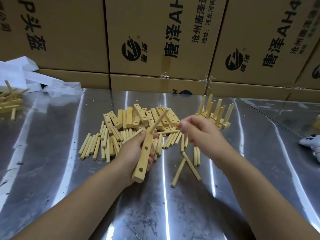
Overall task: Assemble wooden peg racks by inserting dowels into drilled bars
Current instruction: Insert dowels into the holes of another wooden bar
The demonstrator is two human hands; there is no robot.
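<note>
Curling round the middle of the drilled bar point(143, 158), our left hand point(132, 149) had its fingers mostly hidden behind the wood; one dowel point(160, 120) stood slanted in the bar's far end. Our right hand point(199, 132) hovered blurred beside it, and we could not tell whether its fingers pinched anything. Beyond lay loose dowels point(94, 147).

Cardboard boxes point(155, 40) line the steel table point(52, 153) at its far edge, white foam blocks point(20, 70) and plastic film point(62, 89) at its far-left corner.
</note>
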